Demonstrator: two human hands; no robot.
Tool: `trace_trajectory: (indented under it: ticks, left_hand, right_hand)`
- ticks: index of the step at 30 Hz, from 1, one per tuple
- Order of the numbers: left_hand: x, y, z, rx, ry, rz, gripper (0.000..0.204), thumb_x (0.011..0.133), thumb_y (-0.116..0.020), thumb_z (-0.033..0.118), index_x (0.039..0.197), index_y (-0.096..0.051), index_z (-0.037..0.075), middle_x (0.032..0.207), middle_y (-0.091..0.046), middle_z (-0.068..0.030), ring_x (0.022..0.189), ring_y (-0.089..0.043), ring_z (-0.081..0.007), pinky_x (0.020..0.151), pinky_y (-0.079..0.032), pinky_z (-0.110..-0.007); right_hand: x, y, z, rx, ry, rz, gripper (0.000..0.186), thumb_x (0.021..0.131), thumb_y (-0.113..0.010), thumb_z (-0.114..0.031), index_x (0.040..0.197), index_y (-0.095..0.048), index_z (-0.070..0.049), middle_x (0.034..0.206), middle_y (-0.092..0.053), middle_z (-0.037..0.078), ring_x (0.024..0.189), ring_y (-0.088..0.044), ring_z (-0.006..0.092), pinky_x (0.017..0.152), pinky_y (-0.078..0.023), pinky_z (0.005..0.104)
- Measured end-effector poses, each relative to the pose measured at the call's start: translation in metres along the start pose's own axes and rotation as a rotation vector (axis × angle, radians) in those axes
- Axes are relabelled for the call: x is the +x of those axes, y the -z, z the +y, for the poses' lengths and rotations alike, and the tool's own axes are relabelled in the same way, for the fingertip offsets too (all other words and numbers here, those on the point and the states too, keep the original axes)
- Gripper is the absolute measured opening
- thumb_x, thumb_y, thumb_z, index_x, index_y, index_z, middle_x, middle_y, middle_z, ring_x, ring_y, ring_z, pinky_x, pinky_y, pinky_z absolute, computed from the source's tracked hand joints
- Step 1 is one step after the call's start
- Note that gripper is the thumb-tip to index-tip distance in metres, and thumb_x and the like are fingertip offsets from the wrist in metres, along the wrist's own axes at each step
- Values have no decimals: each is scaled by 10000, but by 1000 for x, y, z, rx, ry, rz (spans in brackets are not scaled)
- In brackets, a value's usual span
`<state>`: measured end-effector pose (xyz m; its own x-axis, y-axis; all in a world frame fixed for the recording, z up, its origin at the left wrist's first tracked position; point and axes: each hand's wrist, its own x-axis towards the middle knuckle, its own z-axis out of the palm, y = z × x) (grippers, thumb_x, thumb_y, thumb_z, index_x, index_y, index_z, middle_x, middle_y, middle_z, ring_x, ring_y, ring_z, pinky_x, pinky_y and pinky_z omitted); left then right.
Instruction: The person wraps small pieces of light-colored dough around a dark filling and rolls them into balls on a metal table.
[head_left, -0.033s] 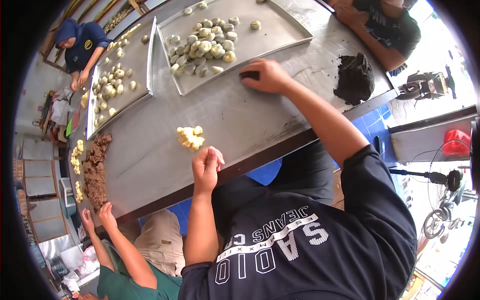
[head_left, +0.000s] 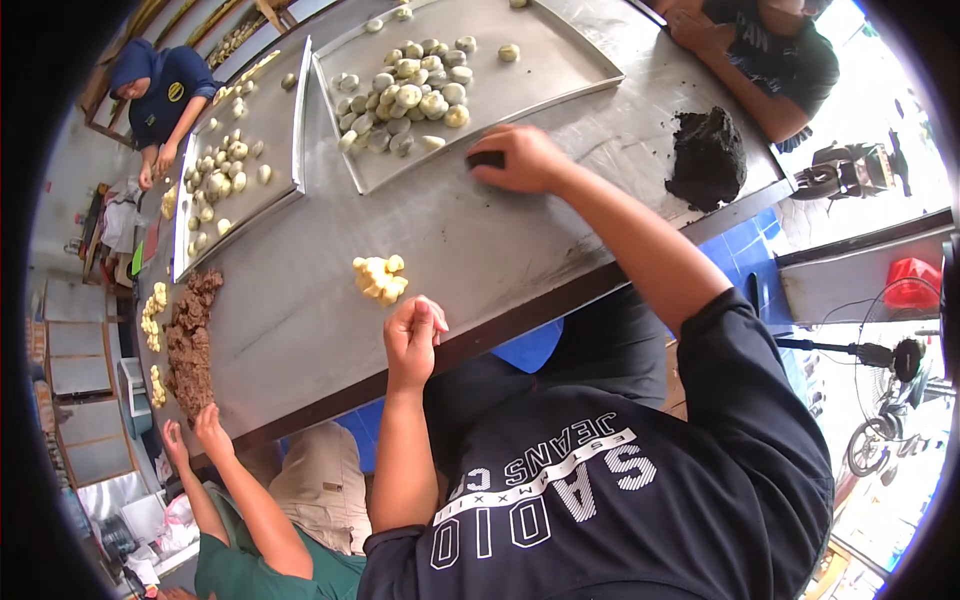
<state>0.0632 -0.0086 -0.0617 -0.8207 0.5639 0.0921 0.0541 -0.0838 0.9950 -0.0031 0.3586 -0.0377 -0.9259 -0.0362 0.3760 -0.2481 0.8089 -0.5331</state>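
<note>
My right hand (head_left: 520,160) is closed around a small black lump (head_left: 486,160) on the steel table (head_left: 480,240), just below a tray (head_left: 600,80) of pale grey-cream balls (head_left: 410,95). My left hand (head_left: 413,325) is curled closed at the table's front edge; what it holds, if anything, is hidden. Just above it lies a cluster of yellow dough pieces (head_left: 380,278). A large mass of black paste (head_left: 705,160) sits to the right of my right hand.
A second tray (head_left: 298,120) holds more balls. Brown paste (head_left: 192,340) and yellow pieces (head_left: 155,315) lie at left. A co-worker in navy (head_left: 165,110) works at far left, another person (head_left: 760,70) leans at far right, and another's hands (head_left: 212,430) are at lower left.
My right hand has moved slightly left along the table with the black lump. My left hand is nearly where it was.
</note>
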Motion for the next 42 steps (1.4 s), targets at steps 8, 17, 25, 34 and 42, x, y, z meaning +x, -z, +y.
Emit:
trace_trajectory:
  ticks: [8, 17, 25, 34, 42]
  left_hand:
    - [-3, 10, 7, 59, -61, 46, 551, 1231, -544, 394, 809, -606, 46, 787, -643, -34, 618, -508, -70, 566, -384, -247]
    - [0, -2, 8, 55, -103, 0, 579, 1230, -537, 422, 799, -605, 42, 769, -633, -42, 641, -524, -88, 594, -405, -261]
    - [-6, 14, 10, -194, -89, 1, 555, 1234, -514, 429, 820, -615, 72, 790, -595, -60, 671, -492, -98, 619, -387, -269]
    - [1, 19, 14, -230, -36, -6, 513, 1206, -573, 451, 861, -626, 75, 841, -606, -51, 705, -479, -104, 638, -377, -266]
    - [13, -16, 57, 836, -353, -100, 140, 1024, -838, 105, 1080, -753, 8, 1337, -743, -117, 1048, -733, -233, 923, -602, -362]
  right_hand:
    - [-12, -62, -104, -96, 333, -196, 306, 875, -837, -312, 1126, -825, -137, 1267, -752, 91, 1221, -713, 324, 976, -630, 472]
    - [6, -11, -20, 37, 28, 109, 353, 892, -819, -361, 1172, -878, -155, 1186, -828, 133, 1071, -798, 357, 965, -644, 470]
    - [22, -77, -93, -21, 243, -137, 268, 884, -793, -348, 1033, -845, -131, 1047, -795, 127, 1006, -780, 360, 863, -640, 520]
    - [-84, -3, -88, 1, 235, -65, 417, 871, -875, -294, 1257, -829, -142, 1268, -753, 128, 1173, -727, 349, 1007, -617, 479]
    - [-95, 3, -84, -142, -139, 16, 977, 903, -903, -436, 1691, -470, -52, 1718, -415, 315, 1590, -433, 490, 1314, -394, 529]
